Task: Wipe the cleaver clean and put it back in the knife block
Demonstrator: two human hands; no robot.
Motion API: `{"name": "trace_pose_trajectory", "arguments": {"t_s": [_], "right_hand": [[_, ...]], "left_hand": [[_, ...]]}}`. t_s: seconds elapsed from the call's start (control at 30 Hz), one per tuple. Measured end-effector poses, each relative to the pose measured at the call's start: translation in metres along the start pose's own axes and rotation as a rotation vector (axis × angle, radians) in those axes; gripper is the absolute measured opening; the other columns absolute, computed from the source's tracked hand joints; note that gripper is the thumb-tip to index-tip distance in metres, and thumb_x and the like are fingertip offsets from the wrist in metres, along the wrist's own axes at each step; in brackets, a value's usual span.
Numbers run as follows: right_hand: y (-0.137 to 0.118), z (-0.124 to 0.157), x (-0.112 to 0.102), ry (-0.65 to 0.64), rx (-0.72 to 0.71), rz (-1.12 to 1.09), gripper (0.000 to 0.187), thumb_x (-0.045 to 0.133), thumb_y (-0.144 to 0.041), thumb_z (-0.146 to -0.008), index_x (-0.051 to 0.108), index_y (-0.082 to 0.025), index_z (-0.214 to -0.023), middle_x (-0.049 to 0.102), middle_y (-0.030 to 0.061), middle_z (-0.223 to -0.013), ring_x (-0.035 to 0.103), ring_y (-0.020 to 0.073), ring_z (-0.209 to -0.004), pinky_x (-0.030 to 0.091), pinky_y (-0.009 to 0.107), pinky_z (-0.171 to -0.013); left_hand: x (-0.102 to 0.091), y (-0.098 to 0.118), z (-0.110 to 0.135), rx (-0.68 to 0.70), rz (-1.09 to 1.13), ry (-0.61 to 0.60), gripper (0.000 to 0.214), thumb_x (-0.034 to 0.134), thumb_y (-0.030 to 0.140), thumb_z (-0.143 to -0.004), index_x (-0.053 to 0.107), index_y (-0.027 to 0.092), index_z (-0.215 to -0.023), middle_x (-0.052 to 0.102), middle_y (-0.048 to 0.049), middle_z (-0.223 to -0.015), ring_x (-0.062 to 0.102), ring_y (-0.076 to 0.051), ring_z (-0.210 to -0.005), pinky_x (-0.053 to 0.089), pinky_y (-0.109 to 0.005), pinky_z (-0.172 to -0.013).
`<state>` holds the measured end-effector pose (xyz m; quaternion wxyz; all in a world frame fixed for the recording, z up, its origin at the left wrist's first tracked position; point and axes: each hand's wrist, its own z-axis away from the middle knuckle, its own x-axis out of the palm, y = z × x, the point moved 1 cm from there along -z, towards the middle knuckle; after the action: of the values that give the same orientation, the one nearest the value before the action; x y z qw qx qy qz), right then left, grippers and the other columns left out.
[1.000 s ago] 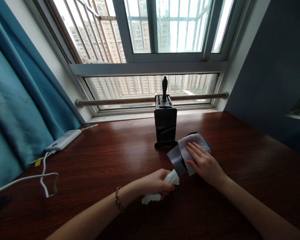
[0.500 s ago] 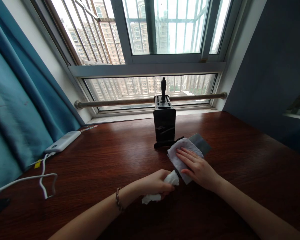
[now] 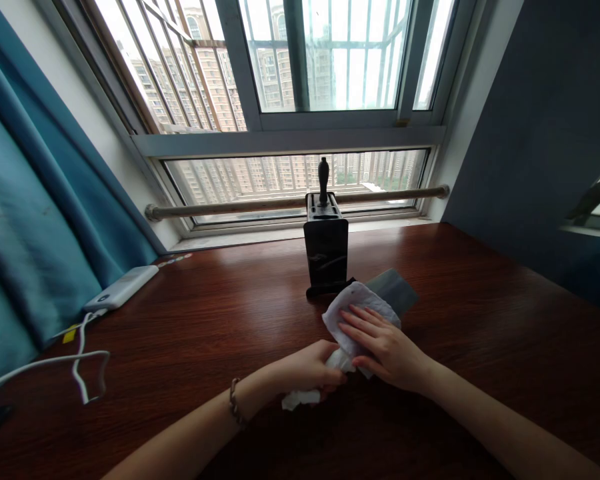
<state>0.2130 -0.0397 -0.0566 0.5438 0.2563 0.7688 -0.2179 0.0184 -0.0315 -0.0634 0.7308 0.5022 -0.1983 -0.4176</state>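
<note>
My left hand (image 3: 307,370) is closed around a handle wrapped in crumpled white tissue (image 3: 340,361), with a loose end of the tissue sticking out below the fist. From that handle a broad grey cleaver (image 3: 394,291) points away to the upper right. Most of its blade is hidden under a white cloth (image 3: 341,312). My right hand (image 3: 387,347) lies flat on the cloth, fingers stretched out and pressing it against the blade. Just behind the cloth stands a black knife block (image 3: 326,253), with one dark knife handle (image 3: 323,175) rising from its top.
A white power bank (image 3: 123,288) with a white cable (image 3: 80,363) lies at the left of the dark red wooden table (image 3: 220,280), beside a blue curtain (image 3: 45,187). Behind the table is a window with a horizontal rail (image 3: 230,208). A dark wall (image 3: 520,153) borders the right.
My right hand and the cloth have slid a little left and down along the blade toward the handle. My left hand keeps its grip. The view has shifted slightly.
</note>
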Motion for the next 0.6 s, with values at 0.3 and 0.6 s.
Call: {"name": "trace_pose_trajectory", "arguments": {"t_s": [0.3, 0.6], "right_hand": [[0.056, 0.011, 0.004, 0.205, 0.384, 0.093, 0.051, 0.034, -0.039, -0.089, 0.03, -0.016, -0.134, 0.02, 0.0027, -0.14, 0.012, 0.0208, -0.13, 0.021, 0.039, -0.106], [0.085, 0.023, 0.002, 0.494, 0.597, -0.103, 0.049, 0.042, -0.039, -0.085, 0.038, -0.014, -0.128, 0.041, 0.0091, -0.127, 0.041, 0.0206, -0.114, 0.034, 0.033, -0.096]], "left_hand": [[0.0, -0.002, -0.002, 0.012, 0.046, -0.037, 0.02, 0.057, 0.024, -0.066, 0.049, 0.016, -0.082, 0.044, 0.0053, -0.053, 0.041, -0.007, -0.041, 0.035, -0.016, -0.034], [0.002, 0.004, 0.003, -0.005, -0.016, -0.036, 0.022, 0.055, 0.021, -0.064, 0.051, 0.015, -0.085, 0.045, 0.0048, -0.054, 0.043, -0.008, -0.043, 0.035, -0.016, -0.036]]}}
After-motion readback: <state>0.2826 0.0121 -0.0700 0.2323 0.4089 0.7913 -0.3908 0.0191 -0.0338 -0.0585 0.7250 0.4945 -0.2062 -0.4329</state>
